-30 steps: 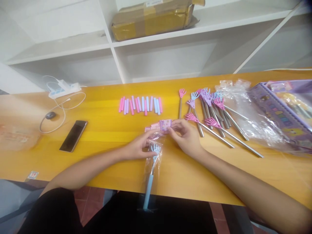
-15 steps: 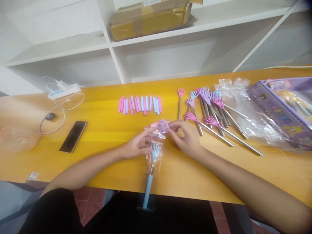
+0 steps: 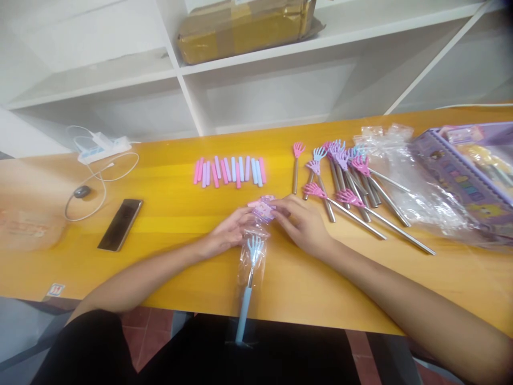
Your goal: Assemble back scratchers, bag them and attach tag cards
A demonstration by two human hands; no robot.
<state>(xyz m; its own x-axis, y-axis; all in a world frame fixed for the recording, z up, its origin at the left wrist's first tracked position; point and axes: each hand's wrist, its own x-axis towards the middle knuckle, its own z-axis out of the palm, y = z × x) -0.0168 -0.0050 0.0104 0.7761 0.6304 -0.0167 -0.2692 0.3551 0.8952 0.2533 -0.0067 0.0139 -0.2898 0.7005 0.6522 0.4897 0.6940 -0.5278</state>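
A light-blue back scratcher with a hand-shaped head lies inside a clear plastic bag, its handle reaching past the table's front edge. My left hand is closed at the top of the bag, its fingertips by the small pink and purple printed cards. My right hand pinches a purple printed card just above the bag's mouth. Whether the card's lower edge is inside the bag, I cannot tell. Several back scratchers with pink, purple and blue heads and bare metal rods lie to the right.
Pink, purple and blue handle sleeves lie in a row at the back. Clear bags are heaped beside a purple box. A phone, power strip and cable are on the left. Shelves with a carton stand behind.
The purple card has moved slightly left and down, and it has turned to a slant. My left fingers have shifted up closer to it. The bagged back scratcher stays in place.
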